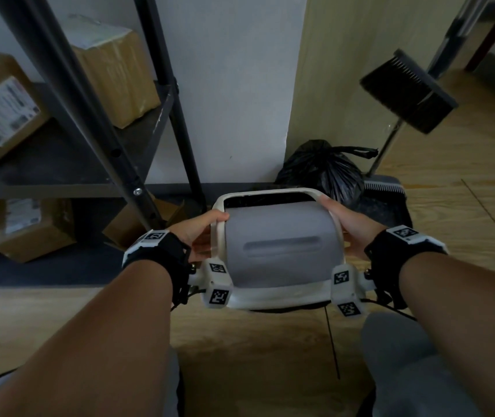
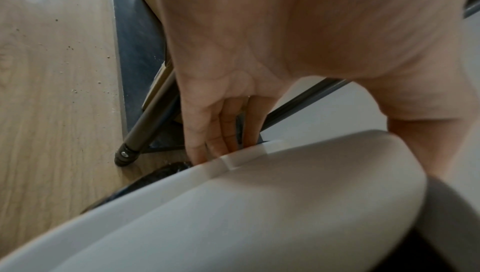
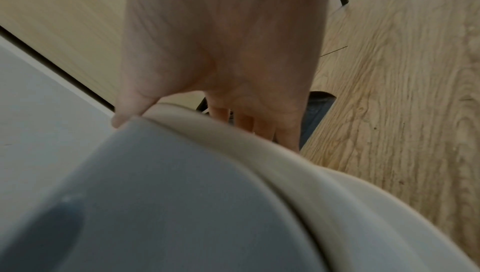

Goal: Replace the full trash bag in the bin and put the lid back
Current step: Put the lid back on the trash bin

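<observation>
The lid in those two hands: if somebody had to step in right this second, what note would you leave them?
Left hand: grips the left side of the lid, thumb on top, fingers down its side.
Right hand: holds the right side the same way.
The lid sits over the bin, whose body is hidden; black liner shows in the gap at its far edge.
The full trash bag, tied, stands on the floor behind the bin, against the wall.
Done: old bag out, new liner apparently in.
Left: make sure the lid is seated all round, then let go.
</observation>
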